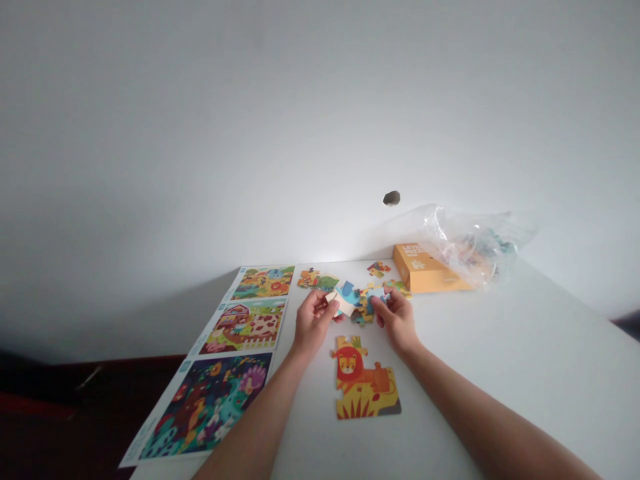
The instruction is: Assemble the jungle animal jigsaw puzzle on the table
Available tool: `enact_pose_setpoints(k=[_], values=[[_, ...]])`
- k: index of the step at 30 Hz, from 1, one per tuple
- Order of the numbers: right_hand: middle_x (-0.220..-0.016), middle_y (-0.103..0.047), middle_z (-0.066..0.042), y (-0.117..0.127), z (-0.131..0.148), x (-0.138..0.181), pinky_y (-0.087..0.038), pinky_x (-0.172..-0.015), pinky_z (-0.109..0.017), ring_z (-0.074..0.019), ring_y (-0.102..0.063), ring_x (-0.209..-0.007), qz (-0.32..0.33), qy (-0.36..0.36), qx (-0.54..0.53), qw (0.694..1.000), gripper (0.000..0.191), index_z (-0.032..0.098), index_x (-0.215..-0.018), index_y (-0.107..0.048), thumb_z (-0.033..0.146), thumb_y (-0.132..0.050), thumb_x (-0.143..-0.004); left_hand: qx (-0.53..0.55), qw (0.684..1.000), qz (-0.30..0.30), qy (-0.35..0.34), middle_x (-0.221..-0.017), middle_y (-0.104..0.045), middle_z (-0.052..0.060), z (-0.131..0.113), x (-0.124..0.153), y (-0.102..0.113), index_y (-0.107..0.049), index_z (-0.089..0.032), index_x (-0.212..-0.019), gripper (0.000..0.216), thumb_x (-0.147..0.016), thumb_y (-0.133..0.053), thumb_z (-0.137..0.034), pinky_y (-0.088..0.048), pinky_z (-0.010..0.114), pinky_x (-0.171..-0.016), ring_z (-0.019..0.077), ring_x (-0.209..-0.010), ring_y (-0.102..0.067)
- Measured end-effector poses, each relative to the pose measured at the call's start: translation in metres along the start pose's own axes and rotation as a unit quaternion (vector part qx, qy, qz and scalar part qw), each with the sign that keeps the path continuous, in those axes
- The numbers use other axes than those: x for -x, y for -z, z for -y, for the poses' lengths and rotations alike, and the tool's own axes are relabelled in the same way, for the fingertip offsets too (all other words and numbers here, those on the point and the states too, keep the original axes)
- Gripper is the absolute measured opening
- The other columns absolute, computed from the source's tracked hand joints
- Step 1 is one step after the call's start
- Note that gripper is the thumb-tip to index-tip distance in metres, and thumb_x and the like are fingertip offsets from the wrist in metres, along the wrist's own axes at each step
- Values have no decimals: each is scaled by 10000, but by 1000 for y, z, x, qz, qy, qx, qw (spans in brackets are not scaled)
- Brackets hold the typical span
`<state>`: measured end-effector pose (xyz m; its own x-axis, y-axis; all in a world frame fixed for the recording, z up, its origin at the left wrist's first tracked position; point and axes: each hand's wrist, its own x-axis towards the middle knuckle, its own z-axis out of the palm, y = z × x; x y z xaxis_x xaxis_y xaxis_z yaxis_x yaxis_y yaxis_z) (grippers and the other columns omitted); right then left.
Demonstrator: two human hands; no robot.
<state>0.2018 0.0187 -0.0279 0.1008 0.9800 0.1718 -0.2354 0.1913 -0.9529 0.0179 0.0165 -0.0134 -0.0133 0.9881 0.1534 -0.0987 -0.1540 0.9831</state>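
- left hand (311, 322) curled up, pinching a blue and cream puzzle piece (342, 300) in the fingers.
- right hand (397, 319) curled too, fingertips on a small blue puzzle piece (376, 295); cannot tell if really gripped or just touched.
- the two pieces close together, right between both hands, just above the white table (500, 360).
- little pile of loose pieces (364, 308) just past the fingertips.
- lion puzzle part (363, 386), already joined up, lying flat just behind the hands, between the two wrists.
- picture sheet (235, 347) with three bright scenes lying to the left of the left hand.
- two joined pieces (317, 279) a bit beyond the left hand.
- orange box (427, 270) beyond the right hand, with a crinkly clear plastic bag (473, 243) against it.
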Motion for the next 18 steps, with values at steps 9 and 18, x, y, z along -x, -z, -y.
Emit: enact_pose_setpoints(k=[9,18], values=[[-734,-598,10,-1,2,5,-402,-529,-246,-129,-496,-569,24,18,143,989,392,194,-1052,-614,497,-670,-809,-259,957,2,-129,-799,-688,40,9,-2,10,-664,-179,-856,225,-862,-598,-394,-494,278,-699,173,-745,-627],[-956,-650,-97,17,-12,-17,-436,-842,-384,-256,-550,-911,-21,152,456,877,325,199,-1145,-652,384,-550,-898,-523,834,-75,-157,-1109,-702,72,21,-8,25,-705,-245,-1039,228,-838,-598,-253,-446,413,-950,263,-1052,-604]])
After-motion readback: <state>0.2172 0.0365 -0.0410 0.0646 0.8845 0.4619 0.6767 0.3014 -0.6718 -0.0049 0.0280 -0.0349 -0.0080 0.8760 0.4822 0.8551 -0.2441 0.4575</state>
